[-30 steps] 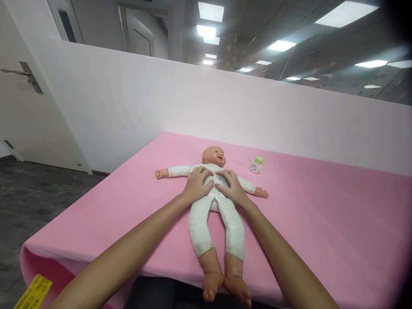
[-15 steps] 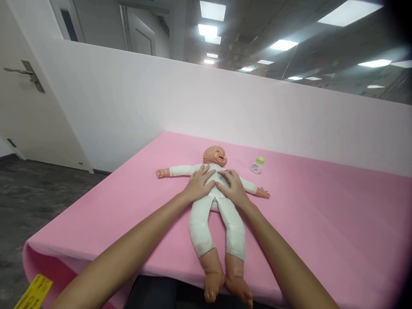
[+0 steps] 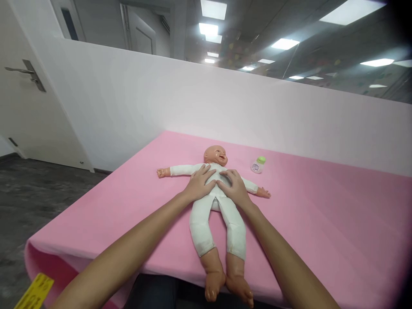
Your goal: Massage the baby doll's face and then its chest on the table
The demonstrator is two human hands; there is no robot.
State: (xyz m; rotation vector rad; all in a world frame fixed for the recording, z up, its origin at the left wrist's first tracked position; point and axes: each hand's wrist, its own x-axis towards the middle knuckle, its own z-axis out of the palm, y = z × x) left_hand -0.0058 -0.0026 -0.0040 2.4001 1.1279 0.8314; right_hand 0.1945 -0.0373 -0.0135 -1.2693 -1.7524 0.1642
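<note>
Almost nothing has shifted since a second ago: both hands keep to the same spot on the doll's torso, their fingers a little flatter and more spread.

Covered in a pink sheet, the desk (image 3: 322, 223) runs up to a white partition (image 3: 225, 103). Face up along its middle lies the baby doll (image 3: 215, 201) in a white suit, arms stretched out to either side, bare feet hanging over the near edge. The left hand (image 3: 200, 183) rests palm down on the chest, and the right hand (image 3: 234, 186) lies just beside it, thumbs touching or nearly so. Neither grip closes on anything; the fingers are open and laid flat against the cloth, pressing instead of holding. A small bottle (image 3: 258, 165) with a green cap stands near the doll's head, well apart from both hands.

Judging by the hand placement, the work is best done with even, light pressure from both palms, keeping them centred on the torso so the doll does not slide toward the edge.
</note>
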